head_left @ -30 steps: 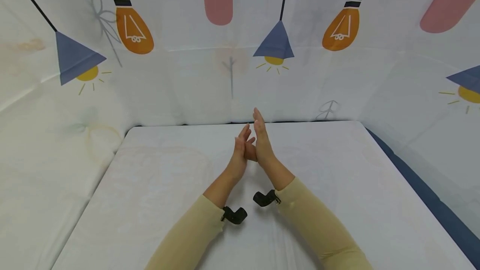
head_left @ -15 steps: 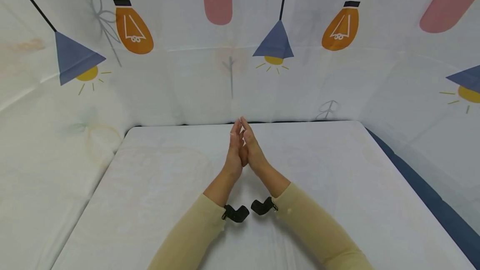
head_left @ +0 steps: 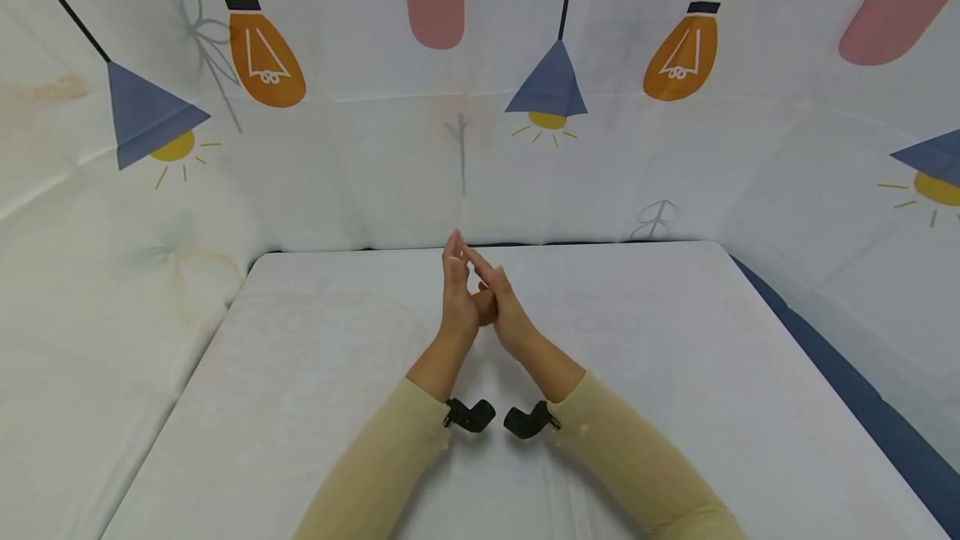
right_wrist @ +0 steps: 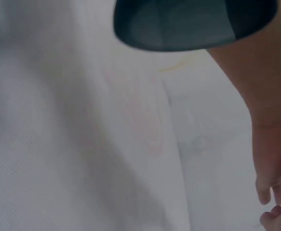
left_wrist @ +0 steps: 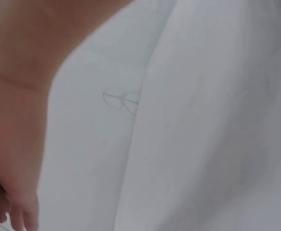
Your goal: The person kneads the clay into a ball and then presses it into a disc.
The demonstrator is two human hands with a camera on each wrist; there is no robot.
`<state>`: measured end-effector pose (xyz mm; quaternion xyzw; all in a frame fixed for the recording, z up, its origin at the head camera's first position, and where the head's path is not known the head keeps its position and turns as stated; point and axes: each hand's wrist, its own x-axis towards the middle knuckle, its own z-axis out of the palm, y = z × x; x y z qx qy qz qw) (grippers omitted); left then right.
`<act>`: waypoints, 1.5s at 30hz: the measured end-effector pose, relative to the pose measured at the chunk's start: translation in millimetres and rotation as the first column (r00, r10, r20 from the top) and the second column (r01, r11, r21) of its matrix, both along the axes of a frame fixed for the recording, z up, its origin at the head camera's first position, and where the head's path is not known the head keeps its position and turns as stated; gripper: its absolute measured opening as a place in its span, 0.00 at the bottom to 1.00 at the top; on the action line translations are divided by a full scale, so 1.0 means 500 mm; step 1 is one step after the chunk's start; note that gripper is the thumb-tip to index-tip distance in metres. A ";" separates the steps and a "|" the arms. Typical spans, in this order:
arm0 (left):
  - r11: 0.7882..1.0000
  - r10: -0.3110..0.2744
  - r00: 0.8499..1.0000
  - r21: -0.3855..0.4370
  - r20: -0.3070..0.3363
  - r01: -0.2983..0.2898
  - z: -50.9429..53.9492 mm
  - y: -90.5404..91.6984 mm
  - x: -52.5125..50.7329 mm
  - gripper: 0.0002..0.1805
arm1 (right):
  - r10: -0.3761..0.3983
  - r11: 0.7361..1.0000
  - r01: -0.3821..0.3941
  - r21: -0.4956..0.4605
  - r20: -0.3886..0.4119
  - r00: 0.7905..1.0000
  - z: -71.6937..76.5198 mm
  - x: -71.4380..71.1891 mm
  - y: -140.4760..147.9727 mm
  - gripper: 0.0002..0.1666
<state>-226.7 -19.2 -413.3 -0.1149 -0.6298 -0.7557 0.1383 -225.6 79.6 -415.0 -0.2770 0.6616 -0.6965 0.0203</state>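
In the head view, my left hand (head_left: 459,300) and right hand (head_left: 512,311) meet in front of me above the white table, pointing up and away. Straight fingers of both lean together and touch near the tips. Lower down, bent fingers lie between the two palms; whose they are I cannot tell. Neither hand holds an object. The left wrist view has the left hand (left_wrist: 12,139) along its left edge, mostly cut off. At the right edge of the right wrist view is the right hand (right_wrist: 273,149), with fingertips of the other hand close below.
A white-covered table (head_left: 315,407) lies under the arms. Behind it hangs a white cloth (head_left: 360,165) printed with lamps and bulbs. Black wrist cameras (head_left: 471,416) sit at both cuffs. A dark rounded thing (right_wrist: 193,24) fills the top of the right wrist view.
Both hands have shifted left while staying together. The right hand, which reached higher a second ago, has slid down and now leans its fingertips toward the left hand's.
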 end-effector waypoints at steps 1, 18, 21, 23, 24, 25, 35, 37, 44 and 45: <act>1.000 0.002 1.000 -0.013 0.007 -0.002 -0.001 -0.002 -0.002 0.61 | 0.023 1.000 -0.023 -0.020 0.009 1.000 0.000 0.000 0.001 0.54; 0.927 -0.259 0.956 -0.242 0.138 0.286 -0.030 0.001 0.002 0.59 | -0.185 0.968 0.208 -0.137 0.161 0.969 0.021 0.004 0.010 0.43; 0.914 -0.277 0.952 -0.270 0.129 0.302 -0.026 0.006 0.011 0.58 | -0.245 0.959 0.267 -0.097 0.198 0.949 0.020 -0.004 0.016 0.39; 0.910 -0.289 0.949 -0.272 0.125 0.313 -0.026 0.008 0.015 0.55 | -0.263 0.954 0.287 -0.086 0.217 0.940 0.017 -0.011 0.021 0.38; 0.912 -0.295 0.947 -0.260 0.124 0.318 -0.027 0.008 0.016 0.53 | -0.264 0.954 0.289 -0.084 0.226 0.938 0.015 -0.015 0.023 0.37; 0.915 -0.301 0.946 -0.241 0.123 0.322 -0.029 0.009 0.017 0.52 | -0.262 0.955 0.286 -0.080 0.226 0.938 0.014 -0.019 0.026 0.38; 0.932 -0.361 0.932 0.042 0.020 0.360 -0.013 0.009 0.027 0.57 | -0.228 0.973 0.231 0.009 0.216 0.949 0.007 -0.043 0.038 0.40; 0.928 -0.365 0.931 0.080 -0.012 0.365 -0.008 0.010 0.027 0.58 | -0.215 0.976 0.218 0.012 0.231 0.949 0.002 -0.044 0.038 0.39; 0.957 -0.285 0.956 0.042 -0.063 0.288 -0.004 0.010 0.024 0.55 | -0.102 0.992 0.115 -0.044 0.230 0.968 -0.015 -0.028 0.016 0.45; 0.964 -0.263 0.963 0.025 -0.064 0.265 -0.007 0.010 0.022 0.55 | -0.090 0.993 0.104 -0.055 0.219 0.972 -0.016 -0.024 0.012 0.46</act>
